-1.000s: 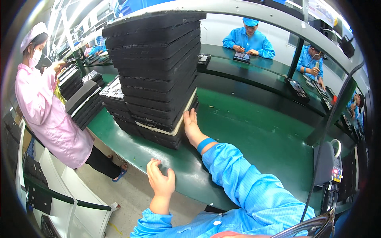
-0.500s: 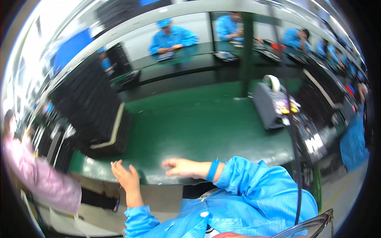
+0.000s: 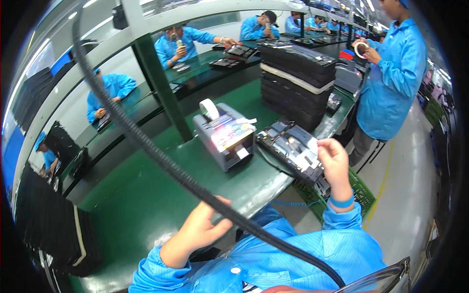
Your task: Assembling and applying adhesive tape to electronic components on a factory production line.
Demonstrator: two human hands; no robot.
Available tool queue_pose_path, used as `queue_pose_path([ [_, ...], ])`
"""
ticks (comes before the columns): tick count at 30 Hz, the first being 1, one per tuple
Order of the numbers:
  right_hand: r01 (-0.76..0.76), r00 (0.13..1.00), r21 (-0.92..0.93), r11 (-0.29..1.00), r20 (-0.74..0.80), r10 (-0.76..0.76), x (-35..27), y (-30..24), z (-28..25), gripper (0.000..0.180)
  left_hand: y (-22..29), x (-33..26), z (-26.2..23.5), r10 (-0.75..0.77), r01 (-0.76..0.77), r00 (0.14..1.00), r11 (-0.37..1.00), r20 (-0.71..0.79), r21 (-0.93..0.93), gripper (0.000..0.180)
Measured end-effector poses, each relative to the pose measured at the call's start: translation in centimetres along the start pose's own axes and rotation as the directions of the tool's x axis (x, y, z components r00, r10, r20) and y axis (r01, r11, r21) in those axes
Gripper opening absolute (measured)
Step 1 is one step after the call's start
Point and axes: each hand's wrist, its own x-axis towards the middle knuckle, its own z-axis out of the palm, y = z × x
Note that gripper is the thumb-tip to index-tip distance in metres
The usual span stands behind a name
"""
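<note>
My right hand (image 3: pixel 336 165), with a blue band at the wrist, is over the right side of a black tray (image 3: pixel 273 139) filled with dark and silvery parts. Its thumb and fingertips are pinched together beside a pale piece in the tray; what they grip, if anything, is too small to make out. My left hand (image 3: pixel 198 228) is above the green table's near edge, fingers stretched and thumb apart, holding nothing. A black braided cable hides part of its fingers. Nearest beyond both hands stands a grey tape dispenser (image 3: pixel 227 139) with a white roll on top and lit buttons.
A tall stack of black trays (image 3: pixel 295 93) stands behind the parts tray; another stack (image 3: pixel 53 224) is at the left. The black cable (image 3: pixel 161 163) crosses the view. A green crate (image 3: pixel 359 193) sits below the table's right end. A person in blue (image 3: pixel 395 83) stands at the right holding a tape roll.
The view has swung to the right, bringing the dispenser and parts tray nearer the middle. My right hand has moved from the table's front edge to the tray; my left remains open.
</note>
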Motion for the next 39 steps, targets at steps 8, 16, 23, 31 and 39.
queue_pose_path([
  [8, -0.233, 0.966, 0.152, 0.961, -0.077, 0.246, 17.4, 8.2, -11.3, 0.051, 1.8, 19.1, 7.4, -0.188, 0.224, 0.974, 0.751, 0.125, -0.621, 0.048],
  [16, -0.428, 0.903, 0.446, 0.786, 0.24, 0.355, 30.8, 13.1, -11.0, 0.087, 1.3, 33.8, 14.7, -0.477, 0.232, 0.838, 0.751, -0.264, -0.618, 0.086],
  [23, -0.595, 0.803, 0.463, 0.657, 0.312, 0.507, 33.4, 12.6, -9.0, 0.064, -2.2, 40.4, 16.5, -0.576, 0.229, 0.708, 0.735, -0.409, -0.638, 0.114],
  [31, -0.537, 0.841, 0.531, 0.655, 0.274, 0.467, 31.9, 12.1, -8.6, 0.049, -2.7, 41.7, 18.7, -0.544, 0.218, 0.706, 0.776, -0.453, -0.593, 0.122],
  [39, -0.436, 0.899, 0.558, 0.706, 0.235, 0.369, 31.5, 11.6, -9.6, 0.042, -1.2, 40.5, 18.0, -0.428, 0.111, 0.765, 0.824, -0.482, -0.556, 0.122],
])
